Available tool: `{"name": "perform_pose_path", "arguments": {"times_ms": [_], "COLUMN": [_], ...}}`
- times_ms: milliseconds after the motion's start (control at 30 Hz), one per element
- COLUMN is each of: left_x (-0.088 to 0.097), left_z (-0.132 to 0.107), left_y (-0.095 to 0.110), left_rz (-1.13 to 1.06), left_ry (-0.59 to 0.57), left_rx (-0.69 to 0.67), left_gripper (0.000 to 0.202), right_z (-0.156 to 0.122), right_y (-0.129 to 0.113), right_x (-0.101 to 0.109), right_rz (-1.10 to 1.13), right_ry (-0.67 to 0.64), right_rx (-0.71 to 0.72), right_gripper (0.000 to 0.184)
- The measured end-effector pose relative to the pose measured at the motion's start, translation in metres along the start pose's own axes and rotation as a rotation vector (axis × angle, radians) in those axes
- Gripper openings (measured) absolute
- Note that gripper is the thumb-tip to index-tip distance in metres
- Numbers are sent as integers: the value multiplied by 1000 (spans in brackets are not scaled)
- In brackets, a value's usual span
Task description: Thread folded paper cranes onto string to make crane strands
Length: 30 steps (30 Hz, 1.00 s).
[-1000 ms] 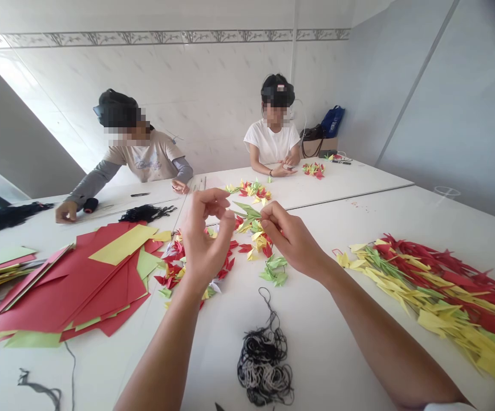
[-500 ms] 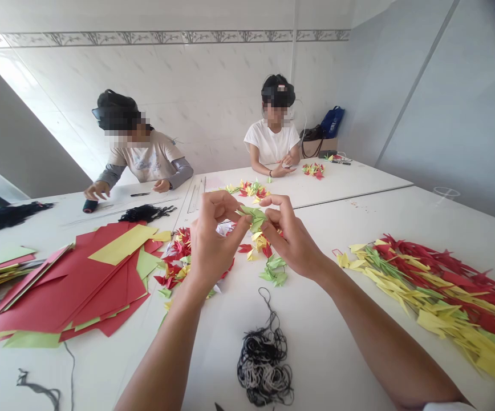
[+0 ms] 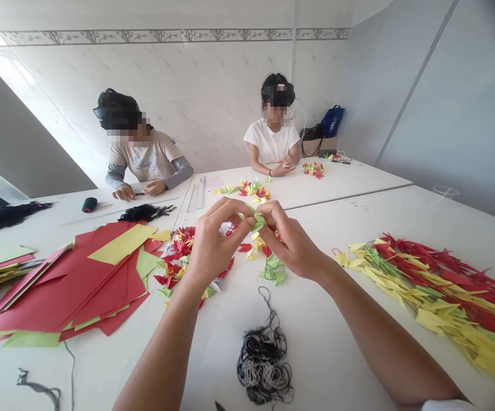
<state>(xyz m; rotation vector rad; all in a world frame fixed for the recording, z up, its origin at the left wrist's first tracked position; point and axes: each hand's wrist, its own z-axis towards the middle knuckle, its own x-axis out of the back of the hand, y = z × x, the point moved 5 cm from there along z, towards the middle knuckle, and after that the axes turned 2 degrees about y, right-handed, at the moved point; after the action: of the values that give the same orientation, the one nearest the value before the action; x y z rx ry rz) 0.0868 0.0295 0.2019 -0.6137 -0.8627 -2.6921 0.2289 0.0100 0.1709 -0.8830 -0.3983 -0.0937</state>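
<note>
Between my two hands is a light green folded paper crane point(image 3: 256, 221), held above the table in the middle of the view. My left hand point(image 3: 219, 237) pinches it from the left, thumb and fingertips together. From the other side my right hand point(image 3: 292, 240) grips it, and the fingers cover part of its folds. Just below lie more green paper cranes point(image 3: 275, 270) with a dark cord. Red, yellow and white folded cranes point(image 3: 179, 248) are heaped behind my left wrist. A tangle of black and grey cords point(image 3: 264, 362) rests nearer to me.
Red paper sheets point(image 3: 97, 285) are stacked at left. Strings of folded cranes point(image 3: 435, 297) spread across the right. Two co-workers sit opposite, near a thread spool point(image 3: 89, 205), black cords point(image 3: 147, 212) and a crane pile point(image 3: 313, 169). A dark pointed tip point(image 3: 219, 406) shows at the bottom edge.
My fingers have closed further round the green crane, and my right hand has turned slightly inward. The co-worker at left has let go of the spool and brought both hands closer together.
</note>
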Motion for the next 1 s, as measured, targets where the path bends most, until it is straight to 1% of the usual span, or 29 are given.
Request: {"name": "perform_pose_path", "arguments": {"times_ms": [33,100,200,267,367,467,600,767,833,900,933,1000], "left_x": [0,3,11,16,20,22,28,38,42,45,46,48], "left_z": [0,1,0,-1,-3,-3,-2,-4,-5,-6,-6,-6], "left_y": [-1,-1,0,-1,-5,-7,-5,1,2,3,3,4], "left_rz": [-17,-37,-48,-114,-273,-363,-421,-404,-367,-329,-315,-302], "left_ry": [4,50,189,261,290,308,396,504,520,521,519,521], "left_rx": [9,15,26,70,172,222,188,145,140,136,135,135], "left_gripper": [3,5,7,9,15,19,20,14,11,8,6,6], "right_z": [0,1,1,2,3,2,0,-1,-1,-2,-1,0], "right_y": [0,0,-1,1,7,20,41,63,66,66,64,59], "right_x": [1,3,8,11,12,7,-4,-9,-6,2,9,26], "right_rz": [-7,-28,-75,-104,-144,-185,-261,-375,-382,-386,-397,-446], "right_ry": [-8,-15,-22,-30,-79,-188,-334,-409,-415,-386,-351,-242], "right_rx": [-1,-6,-26,-50,-111,-181,-208,-258,-283,-302,-307,-309], "right_gripper": [2,4,8,9,9,8,8,10,10,11,11,13]}}
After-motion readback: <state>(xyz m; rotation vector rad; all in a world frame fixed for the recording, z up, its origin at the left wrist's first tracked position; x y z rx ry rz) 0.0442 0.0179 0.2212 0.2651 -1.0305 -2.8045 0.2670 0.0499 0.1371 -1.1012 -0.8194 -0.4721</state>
